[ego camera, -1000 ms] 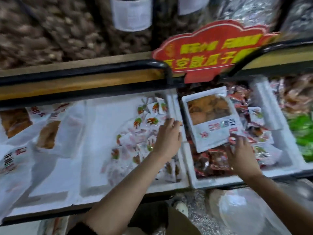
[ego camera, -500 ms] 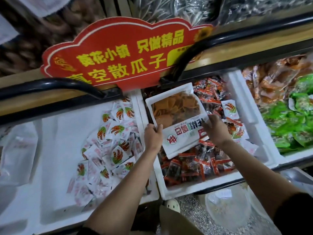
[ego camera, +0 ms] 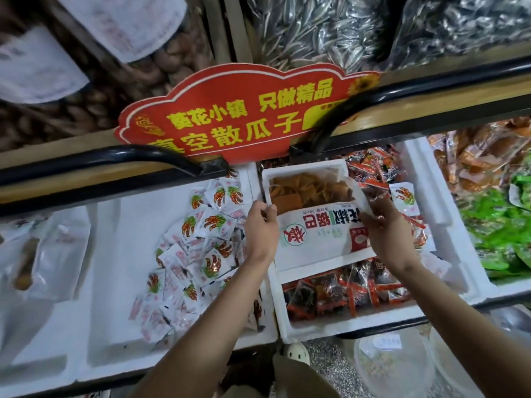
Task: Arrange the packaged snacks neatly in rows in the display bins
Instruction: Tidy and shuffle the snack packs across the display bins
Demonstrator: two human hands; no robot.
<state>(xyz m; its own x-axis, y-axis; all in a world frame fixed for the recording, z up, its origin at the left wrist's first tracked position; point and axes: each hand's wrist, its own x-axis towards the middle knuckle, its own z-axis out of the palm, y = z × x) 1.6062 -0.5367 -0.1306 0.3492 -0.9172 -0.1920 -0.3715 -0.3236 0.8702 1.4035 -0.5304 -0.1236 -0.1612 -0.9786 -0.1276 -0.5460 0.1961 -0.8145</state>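
A large white snack bag point(ego camera: 313, 231) with a clear window of orange-brown chips lies over the middle white foam bin point(ego camera: 313, 330). My left hand point(ego camera: 260, 229) grips the bag's left edge. My right hand point(ego camera: 386, 228) holds its right side. Under the bag lie several small dark and red snack packets point(ego camera: 344, 291). The foam bin to the left point(ego camera: 115, 282) holds a loose pile of small white packets point(ego camera: 198, 248) with red and green print.
A red sign point(ego camera: 244, 116) with yellow characters stands on the black rail point(ego camera: 94, 165) behind the bins. Green packets point(ego camera: 500, 228) and orange ones point(ego camera: 482, 162) fill the right bin. Clear bags point(ego camera: 48, 251) lie far left. Below the bins sits a clear plastic container point(ego camera: 396, 366).
My left hand left the small white packets and took the big bag's left edge. My right hand moved up the bag's right side. The view swung right and closer.
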